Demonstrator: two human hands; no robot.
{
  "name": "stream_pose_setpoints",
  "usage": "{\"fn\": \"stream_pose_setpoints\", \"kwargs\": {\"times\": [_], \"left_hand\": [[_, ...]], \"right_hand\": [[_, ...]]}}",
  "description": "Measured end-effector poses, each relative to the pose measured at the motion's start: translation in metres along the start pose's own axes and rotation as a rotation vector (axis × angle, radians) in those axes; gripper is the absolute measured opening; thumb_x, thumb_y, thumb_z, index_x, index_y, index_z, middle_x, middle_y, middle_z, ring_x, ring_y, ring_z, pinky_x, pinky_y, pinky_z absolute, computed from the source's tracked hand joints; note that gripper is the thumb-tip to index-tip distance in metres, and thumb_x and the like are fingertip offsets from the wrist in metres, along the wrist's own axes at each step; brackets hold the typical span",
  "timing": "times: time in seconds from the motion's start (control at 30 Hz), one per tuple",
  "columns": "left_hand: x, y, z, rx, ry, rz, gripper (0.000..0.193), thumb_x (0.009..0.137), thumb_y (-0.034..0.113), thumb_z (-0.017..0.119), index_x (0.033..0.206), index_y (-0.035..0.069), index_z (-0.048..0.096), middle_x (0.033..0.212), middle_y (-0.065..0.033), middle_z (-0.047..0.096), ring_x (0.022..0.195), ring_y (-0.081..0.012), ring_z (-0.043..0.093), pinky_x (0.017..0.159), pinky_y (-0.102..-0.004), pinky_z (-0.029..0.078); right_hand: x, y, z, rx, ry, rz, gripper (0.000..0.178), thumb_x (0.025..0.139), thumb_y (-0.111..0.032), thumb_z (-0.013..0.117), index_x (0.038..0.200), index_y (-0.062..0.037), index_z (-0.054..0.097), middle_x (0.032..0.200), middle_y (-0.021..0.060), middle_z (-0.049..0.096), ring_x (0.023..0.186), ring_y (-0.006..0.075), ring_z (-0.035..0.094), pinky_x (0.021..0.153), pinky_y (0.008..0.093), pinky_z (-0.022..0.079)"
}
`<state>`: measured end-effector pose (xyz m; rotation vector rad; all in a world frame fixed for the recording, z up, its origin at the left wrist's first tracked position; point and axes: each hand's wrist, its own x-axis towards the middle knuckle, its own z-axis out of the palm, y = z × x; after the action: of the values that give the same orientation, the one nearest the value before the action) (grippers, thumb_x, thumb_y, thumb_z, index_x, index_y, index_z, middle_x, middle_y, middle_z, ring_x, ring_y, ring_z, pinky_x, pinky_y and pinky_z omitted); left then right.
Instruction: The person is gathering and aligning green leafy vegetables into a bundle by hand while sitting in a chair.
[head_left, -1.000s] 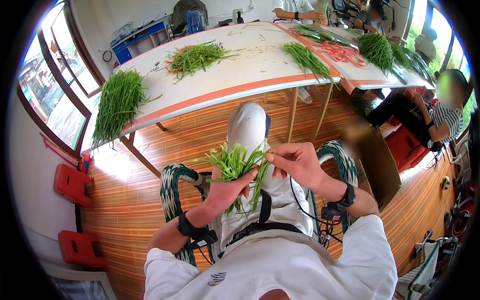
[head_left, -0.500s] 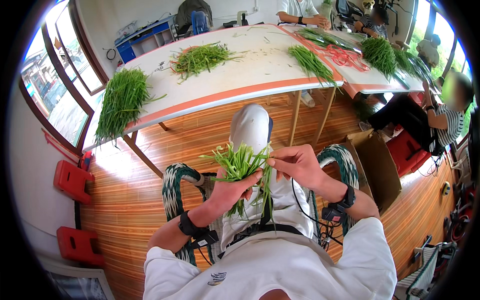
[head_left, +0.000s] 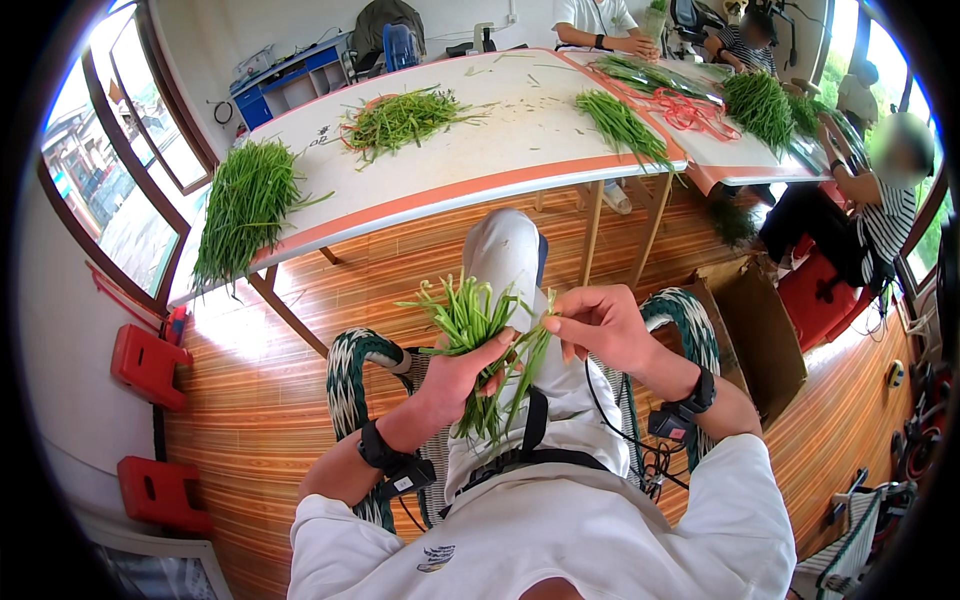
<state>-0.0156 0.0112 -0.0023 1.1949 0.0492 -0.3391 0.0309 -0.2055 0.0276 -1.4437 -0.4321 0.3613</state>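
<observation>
Over my lap, my left hand (head_left: 462, 378) is closed around a bunch of garlic chives (head_left: 463, 318), its cut ends fanned upward and its leaves hanging below the fist. My right hand (head_left: 607, 328) is beside it, thumb and forefinger pinched on a few loose chive strands (head_left: 530, 362) that droop to the right of the bunch. On the table ahead lie a thick pile of chives (head_left: 248, 205) over the left edge, a messy heap of trimmings (head_left: 405, 118) in the middle and a smaller bundle (head_left: 622, 128) at the right.
The white table (head_left: 470, 165) with an orange border stands beyond my knees. Woven chair arms (head_left: 365, 365) flank me. An open cardboard box (head_left: 750, 330) is on the floor at right, red stools (head_left: 150, 365) at left. Several people work around the right table, near red ribbon (head_left: 695, 115).
The strands at my right hand now stand further apart from the bunch, and the bunch has tilted slightly left. At far right, a seated person has leaned toward the table.
</observation>
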Motion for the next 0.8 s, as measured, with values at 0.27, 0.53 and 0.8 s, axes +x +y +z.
{"fn": "stream_pose_setpoints", "kwargs": {"times": [0.27, 0.53, 0.8], "left_hand": [[-0.0028, 0.0048, 0.0063, 0.059, -0.014, 0.025, 0.019, 0.094, 0.020, 0.064, 0.102, 0.003, 0.065, 0.075, -0.0067, 0.065, 0.047, -0.0068, 0.049, 0.041, -0.0211, 0.036], [-0.0038, 0.0049, 0.0070, 0.020, -0.035, 0.021, 0.014, 0.091, 0.013, 0.067, 0.100, 0.003, 0.064, 0.077, -0.0062, 0.064, 0.047, -0.0064, 0.047, 0.039, -0.0206, 0.032], [-0.0038, 0.0047, 0.0075, -0.009, -0.049, 0.017, 0.012, 0.090, 0.010, 0.067, 0.099, 0.002, 0.064, 0.077, -0.0030, 0.061, 0.046, -0.0060, 0.045, 0.038, -0.0213, 0.031]], "right_hand": [[0.0002, 0.0043, -0.0006, 0.038, 0.052, -0.065, 0.010, 0.089, -0.006, 0.069, 0.092, 0.0031, 0.067, 0.070, 0.0036, 0.064, 0.053, 0.0090, 0.062, 0.041, 0.0204, 0.043], [0.0005, 0.0037, -0.0014, 0.014, 0.076, -0.075, 0.015, 0.089, -0.009, 0.069, 0.097, 0.0044, 0.070, 0.074, 0.0039, 0.067, 0.057, 0.0085, 0.064, 0.044, 0.0199, 0.046], [-0.0011, 0.0010, 0.0002, -0.006, 0.101, -0.101, 0.009, 0.088, -0.004, 0.069, 0.090, 0.0054, 0.069, 0.072, 0.0069, 0.067, 0.057, 0.0112, 0.065, 0.043, 0.0210, 0.046]]}}
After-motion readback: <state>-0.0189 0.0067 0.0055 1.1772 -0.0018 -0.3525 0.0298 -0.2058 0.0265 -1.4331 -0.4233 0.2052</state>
